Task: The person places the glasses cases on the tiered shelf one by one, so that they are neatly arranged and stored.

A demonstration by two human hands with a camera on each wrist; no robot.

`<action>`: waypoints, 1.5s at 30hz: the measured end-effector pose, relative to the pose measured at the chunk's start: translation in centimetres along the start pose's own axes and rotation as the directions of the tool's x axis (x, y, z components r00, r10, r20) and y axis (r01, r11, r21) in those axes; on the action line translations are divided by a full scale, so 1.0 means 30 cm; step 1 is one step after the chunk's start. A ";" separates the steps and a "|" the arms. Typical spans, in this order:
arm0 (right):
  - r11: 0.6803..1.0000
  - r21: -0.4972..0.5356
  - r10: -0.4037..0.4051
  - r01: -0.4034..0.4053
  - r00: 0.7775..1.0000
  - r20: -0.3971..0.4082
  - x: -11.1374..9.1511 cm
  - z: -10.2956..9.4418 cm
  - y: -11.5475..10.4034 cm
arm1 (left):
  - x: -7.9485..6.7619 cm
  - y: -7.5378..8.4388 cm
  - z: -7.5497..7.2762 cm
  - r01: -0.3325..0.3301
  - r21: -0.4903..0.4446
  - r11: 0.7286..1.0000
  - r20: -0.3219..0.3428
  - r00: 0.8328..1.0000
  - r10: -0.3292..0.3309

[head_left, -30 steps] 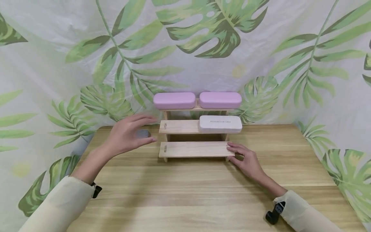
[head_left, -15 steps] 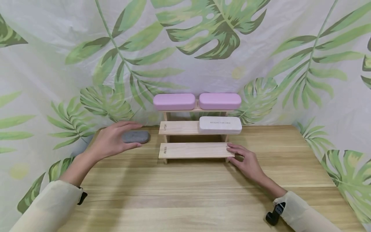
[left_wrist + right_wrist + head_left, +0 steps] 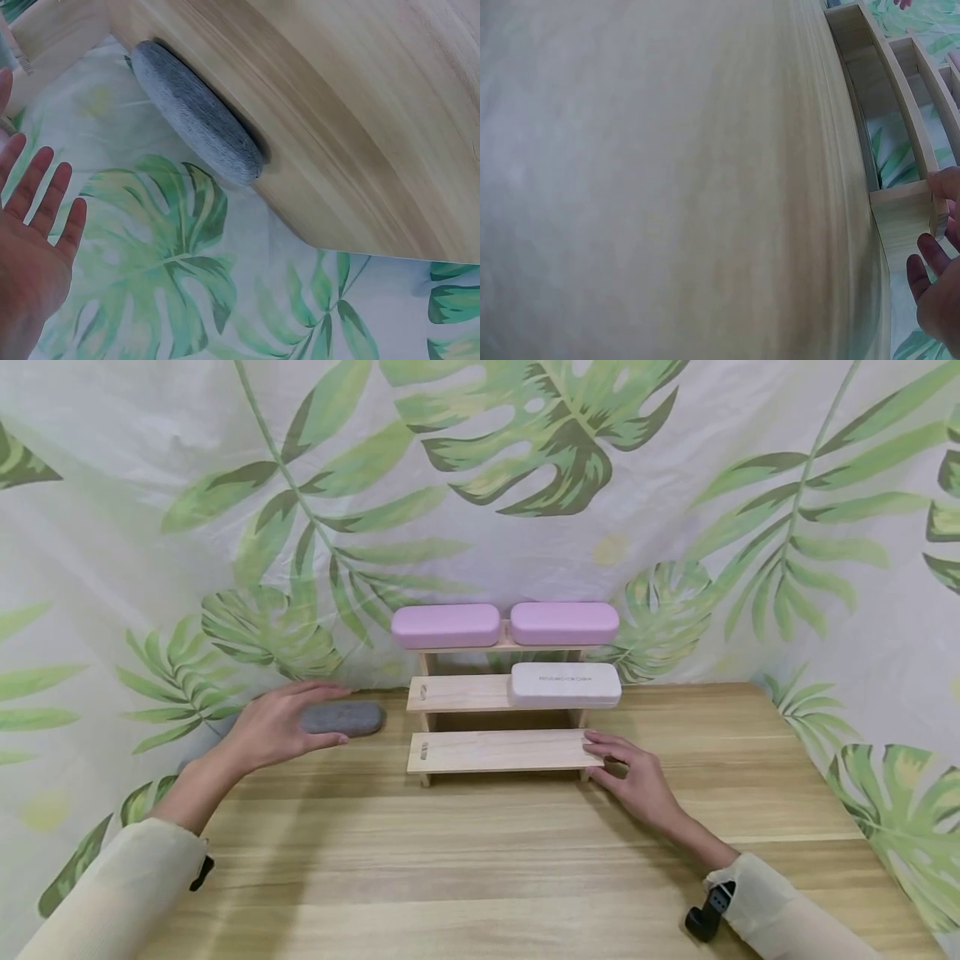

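A grey, fabric-like glasses case lies at the table's back edge, left of the three-tier wooden shelf. My left hand hovers beside it with thumb and fingers spread; in the left wrist view the fingers stand apart from the grey case. Partly behind that hand, the case's left end is hidden in the head view. My right hand grips the right end of the lowest board, also seen in the right wrist view, where the thumb lies at the board's corner.
On the top tier sit two pink glasses cases side by side. A white case with printed lettering occupies the right half of the middle tier. Behind the wooden table hangs a leaf-patterned cloth.
My left hand has moved left and slightly down, away from the shelf, to the grey case, which now shows more. The right hand stays on the lowest board.
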State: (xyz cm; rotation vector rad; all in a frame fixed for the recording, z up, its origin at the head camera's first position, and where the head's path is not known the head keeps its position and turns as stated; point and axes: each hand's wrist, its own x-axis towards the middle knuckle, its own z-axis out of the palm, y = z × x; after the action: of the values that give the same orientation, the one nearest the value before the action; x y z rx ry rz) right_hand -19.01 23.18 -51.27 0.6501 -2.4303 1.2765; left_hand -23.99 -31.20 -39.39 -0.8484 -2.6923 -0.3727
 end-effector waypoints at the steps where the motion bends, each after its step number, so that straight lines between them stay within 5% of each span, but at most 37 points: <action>1: 1.000 0.001 0.000 0.000 1.000 0.000 0.001 0.000 0.000 | -0.001 -0.005 0.002 0.003 0.001 1.000 0.004 1.000 -0.003; 13: 1.000 0.015 0.020 -0.020 1.000 0.008 -0.001 -0.003 0.002 | -0.009 -0.091 0.034 0.061 0.026 0.998 0.119 0.991 -0.063; 26: 1.000 0.006 0.011 -0.011 1.000 0.008 0.001 -0.002 0.001 | -0.044 -0.173 0.079 0.117 0.024 0.993 0.141 0.983 -0.119; 33: 1.000 -0.001 0.008 -0.008 1.000 0.004 0.002 -0.001 0.003 | -0.050 -0.203 0.117 0.086 0.030 0.996 0.116 0.989 -0.088; 39: 1.000 0.001 0.004 -0.004 1.000 -0.001 0.003 0.000 0.008 | -0.047 -0.209 0.132 0.145 -0.035 0.989 0.192 0.972 -0.135; 45: 1.000 0.013 0.000 0.000 1.000 0.001 0.002 0.002 0.014 | -0.046 -0.228 0.172 0.126 -0.120 0.985 0.173 0.979 -0.105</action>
State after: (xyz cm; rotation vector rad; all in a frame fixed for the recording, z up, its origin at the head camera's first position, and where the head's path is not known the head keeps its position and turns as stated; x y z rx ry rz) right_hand -19.29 23.33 -51.55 0.6545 -2.4244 1.2928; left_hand -27.96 -35.64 -45.70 -0.7917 -2.9079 -0.5311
